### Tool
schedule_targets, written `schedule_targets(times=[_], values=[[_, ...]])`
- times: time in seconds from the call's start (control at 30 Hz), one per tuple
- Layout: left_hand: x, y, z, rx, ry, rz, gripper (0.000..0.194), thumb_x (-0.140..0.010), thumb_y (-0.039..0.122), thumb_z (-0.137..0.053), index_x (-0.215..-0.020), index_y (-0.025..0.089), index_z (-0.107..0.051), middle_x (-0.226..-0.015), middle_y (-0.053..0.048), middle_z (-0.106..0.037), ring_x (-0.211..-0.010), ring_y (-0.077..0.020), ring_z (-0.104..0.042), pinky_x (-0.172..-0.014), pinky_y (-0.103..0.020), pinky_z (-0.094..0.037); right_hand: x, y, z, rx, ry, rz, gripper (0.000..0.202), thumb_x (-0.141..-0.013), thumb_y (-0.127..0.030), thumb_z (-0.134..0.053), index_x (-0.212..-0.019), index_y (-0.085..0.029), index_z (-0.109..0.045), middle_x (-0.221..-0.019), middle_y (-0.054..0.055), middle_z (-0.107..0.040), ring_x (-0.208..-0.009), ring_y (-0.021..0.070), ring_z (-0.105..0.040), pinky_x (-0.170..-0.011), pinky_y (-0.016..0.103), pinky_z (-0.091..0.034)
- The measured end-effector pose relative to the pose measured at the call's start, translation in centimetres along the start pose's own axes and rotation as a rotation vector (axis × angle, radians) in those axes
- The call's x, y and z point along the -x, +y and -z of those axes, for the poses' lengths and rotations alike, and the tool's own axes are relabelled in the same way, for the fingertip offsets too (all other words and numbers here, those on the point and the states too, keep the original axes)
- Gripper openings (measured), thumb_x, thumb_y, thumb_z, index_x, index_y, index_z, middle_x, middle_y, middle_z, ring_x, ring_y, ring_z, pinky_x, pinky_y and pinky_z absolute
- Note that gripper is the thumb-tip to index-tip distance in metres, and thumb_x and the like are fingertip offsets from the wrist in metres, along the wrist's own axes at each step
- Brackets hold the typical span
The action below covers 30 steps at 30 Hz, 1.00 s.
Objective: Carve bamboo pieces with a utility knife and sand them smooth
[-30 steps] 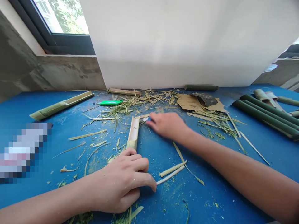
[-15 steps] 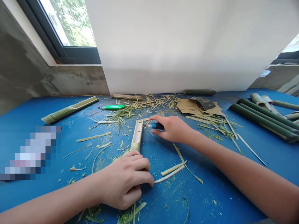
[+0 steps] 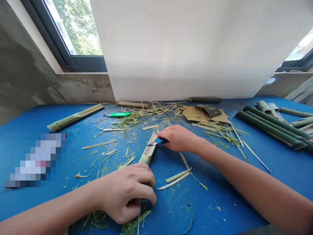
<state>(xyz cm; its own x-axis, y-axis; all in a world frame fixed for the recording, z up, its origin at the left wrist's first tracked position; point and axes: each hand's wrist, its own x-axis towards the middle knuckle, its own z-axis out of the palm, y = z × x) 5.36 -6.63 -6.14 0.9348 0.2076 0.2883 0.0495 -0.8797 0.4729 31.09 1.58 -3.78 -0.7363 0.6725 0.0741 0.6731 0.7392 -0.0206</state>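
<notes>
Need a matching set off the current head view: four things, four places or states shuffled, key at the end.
Things
1. left hand
2. right hand
3. cardboard
4. dark green bamboo lengths

Places or states
A. partly covered by a dark curved piece
B. lying side by side toward the right of the blue table
C. holding a blue cutter
D. covering part of the split bamboo

Pairs: 1-D, 2-C, 3-A, 4-B
</notes>
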Motion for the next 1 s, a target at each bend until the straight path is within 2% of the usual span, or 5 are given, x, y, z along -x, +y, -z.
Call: schedule_targets(times=[0.13, 0.33, 0.6, 0.83, 1.0], values=[[0.0, 0.0, 0.1, 0.014, 0.028, -0.015, 0.046, -0.061, 0.005, -0.054, -0.1, 0.024, -0.068, -0.094, -0.003, -0.062, -0.084, -0.0173, -0.058, -0.108, -0.036, -0.047, 0.0, 1.2, -0.4, -0.065, 0.121, -0.079, 0.012, -0.092, -0.026, -0.059, -0.098, -0.021, -0.067, -0.09, 0.005, -0.076, -0.081, 0.0215, -0.067, -0.067, 0.029, -0.034], [0.1, -0.1, 0.1, 0.011, 0.026, 0.0, 0.043, -0.061, 0.005, -0.054, -0.097, 0.024, -0.069, -0.095, -0.004, -0.064, -0.086, -0.0186, -0.059, -0.095, -0.033, -0.053, 1.6, 7.8, -0.1, 0.066, 0.347, -0.481, 0.032, -0.099, -0.043, -0.049, -0.106, -0.018, -0.068, -0.09, 0.011, -0.075, -0.08, 0.0264, -0.068, -0.068, 0.032, -0.039], [0.2, -0.2, -0.1, -0.002, 0.069, -0.014, 0.034, -0.067, 0.01, -0.053, -0.093, 0.024, -0.07, -0.092, -0.002, -0.065, -0.082, -0.015, -0.062, -0.116, -0.034, -0.043, 3.8, 13.7, -0.2, 0.133, 0.029, -0.982, 0.079, -0.092, -0.062, -0.053, -0.155, -0.015, -0.04, -0.13, 0.025, -0.067, -0.113, 0.0432, -0.066, -0.086, 0.048, -0.051], [0.5, -0.6, 0.0, -0.079, 0.084, -0.016, 0.031, -0.069, 0.01, -0.055, -0.093, 0.023, -0.07, -0.09, -0.002, -0.066, -0.083, -0.0152, -0.063, -0.12, -0.034, -0.04, 4.0, 12.9, 0.7, 0.126, 0.041, -0.864, 0.078, -0.094, -0.054, -0.053, -0.156, -0.009, -0.038, -0.158, 0.022, -0.045, -0.139, 0.04, -0.048, -0.113, 0.049, -0.041], [0.7, -1.0, 0.3, -0.138, 0.081, -0.018, 0.028, -0.072, 0.011, -0.056, -0.093, 0.023, -0.07, -0.09, -0.002, -0.066, -0.085, -0.0157, -0.063, -0.12, -0.034, -0.041, 3.6, 5.9, 5.2, -0.154, 0.27, -0.598, 0.048, -0.096, -0.051, -0.052, -0.132, -0.021, -0.065, -0.133, 0.012, -0.068, -0.118, 0.0316, -0.065, -0.104, 0.043, -0.051]])
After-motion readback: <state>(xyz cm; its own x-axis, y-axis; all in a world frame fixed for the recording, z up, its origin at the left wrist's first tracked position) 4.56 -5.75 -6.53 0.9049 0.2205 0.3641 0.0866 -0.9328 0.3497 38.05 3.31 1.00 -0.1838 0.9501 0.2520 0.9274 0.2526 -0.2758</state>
